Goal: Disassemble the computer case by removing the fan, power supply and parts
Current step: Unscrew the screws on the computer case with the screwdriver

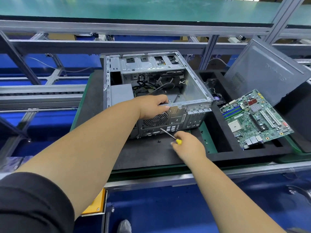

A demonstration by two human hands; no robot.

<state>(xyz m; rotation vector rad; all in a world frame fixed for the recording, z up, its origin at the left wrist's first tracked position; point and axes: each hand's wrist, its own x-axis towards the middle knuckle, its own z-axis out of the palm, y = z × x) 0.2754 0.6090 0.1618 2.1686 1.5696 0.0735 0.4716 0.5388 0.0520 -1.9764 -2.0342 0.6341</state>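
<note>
Left hand (152,105) grips steel case (193,93); screwdriver (170,134) seemingly pinched.

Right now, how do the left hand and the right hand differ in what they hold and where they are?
The left hand grips the top rear edge of the computer case, above the fan grille; the right hand holds a yellow-handled screwdriver lower down, over the black mat. The left hand touches the case; the right hand does not, only its screwdriver points toward the rear panel. Both are bare.

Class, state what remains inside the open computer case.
Inside the computer case: a grey power supply, loose cables, drive bays. The left hand hides the fan area.
</note>
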